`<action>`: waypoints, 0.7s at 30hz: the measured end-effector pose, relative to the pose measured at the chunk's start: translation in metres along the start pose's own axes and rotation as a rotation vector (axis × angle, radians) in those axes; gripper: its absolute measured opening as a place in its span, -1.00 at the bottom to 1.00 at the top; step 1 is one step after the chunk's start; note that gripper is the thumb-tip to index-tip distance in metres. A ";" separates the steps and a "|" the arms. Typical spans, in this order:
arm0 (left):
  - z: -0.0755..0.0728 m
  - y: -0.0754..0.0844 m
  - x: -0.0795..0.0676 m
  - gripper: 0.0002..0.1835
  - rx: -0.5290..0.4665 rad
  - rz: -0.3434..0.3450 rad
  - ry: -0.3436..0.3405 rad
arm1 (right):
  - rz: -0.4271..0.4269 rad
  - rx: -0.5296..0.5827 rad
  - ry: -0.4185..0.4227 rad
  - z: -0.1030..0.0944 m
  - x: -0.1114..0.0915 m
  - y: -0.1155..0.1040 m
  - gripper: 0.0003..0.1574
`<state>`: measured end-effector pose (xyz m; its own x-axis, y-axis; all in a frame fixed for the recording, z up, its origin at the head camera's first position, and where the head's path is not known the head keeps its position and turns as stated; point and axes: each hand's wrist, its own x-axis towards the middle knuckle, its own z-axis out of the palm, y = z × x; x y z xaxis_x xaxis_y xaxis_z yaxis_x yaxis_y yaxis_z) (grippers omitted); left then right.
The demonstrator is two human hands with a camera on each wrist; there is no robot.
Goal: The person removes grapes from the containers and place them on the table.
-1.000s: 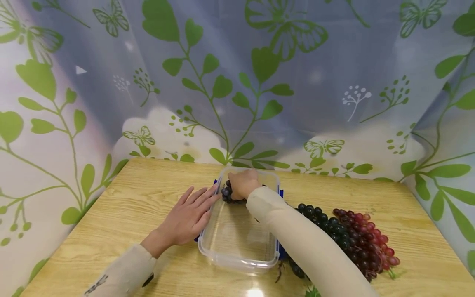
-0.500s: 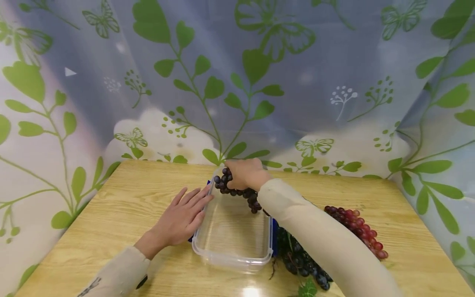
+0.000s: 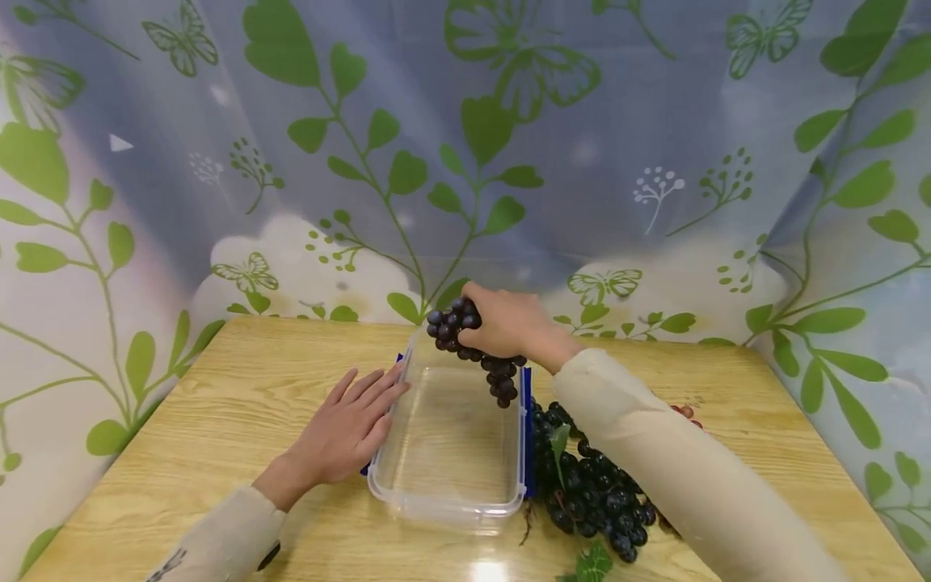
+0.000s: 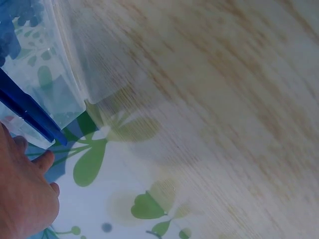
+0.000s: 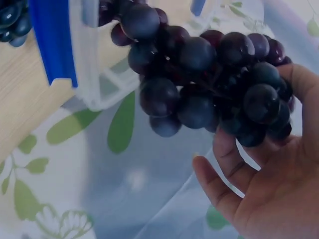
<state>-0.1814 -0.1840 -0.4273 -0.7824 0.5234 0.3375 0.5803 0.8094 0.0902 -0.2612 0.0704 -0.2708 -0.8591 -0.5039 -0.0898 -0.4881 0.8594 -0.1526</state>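
Note:
A bunch of dark purple grapes (image 3: 465, 331) hangs from my right hand (image 3: 512, 325), above the far end of a clear plastic container (image 3: 444, 511). In the right wrist view, fingers and thumb pinch one end of the grapes (image 5: 199, 74), and the rest droops toward the container's wall. My left hand (image 3: 345, 428) lies with straight fingers against the container's left rim, fingertips right at the edge. The left wrist view catches that hand (image 4: 27, 184) beside a blue side latch (image 4: 30, 109). The container has no lid on and blue latches on its sides.
To the container's right lies a heap of black grapes (image 3: 592, 493) with a green leaf (image 3: 592, 563) in front. Red grapes (image 3: 687, 411) show partly behind the right sleeve (image 3: 676, 453). A patterned curtain (image 3: 509, 202) stands behind the wooden table (image 3: 291, 364).
My right hand has lifted the purple grapes up out of the container and slightly right. The left hand stays at the rim. The right forearm uncovers more black grapes and covers most red ones.

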 end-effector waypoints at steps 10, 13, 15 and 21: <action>0.000 0.000 0.000 -0.49 -0.013 0.010 -0.001 | 0.088 0.245 0.096 -0.026 -0.028 0.044 -0.24; 0.000 0.001 0.000 -0.50 -0.019 0.009 0.002 | 0.120 0.258 0.116 -0.033 -0.039 0.055 -0.22; 0.000 0.001 0.000 -0.50 -0.018 0.007 0.000 | 0.138 0.269 0.123 -0.037 -0.046 0.064 -0.21; 0.000 0.001 0.001 -0.50 -0.034 0.006 -0.009 | 0.188 0.273 0.145 -0.042 -0.071 0.098 -0.17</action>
<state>-0.1811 -0.1825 -0.4273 -0.7807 0.5306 0.3301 0.5924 0.7966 0.1204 -0.2545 0.1945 -0.2385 -0.9524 -0.3047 -0.0039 -0.2769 0.8709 -0.4061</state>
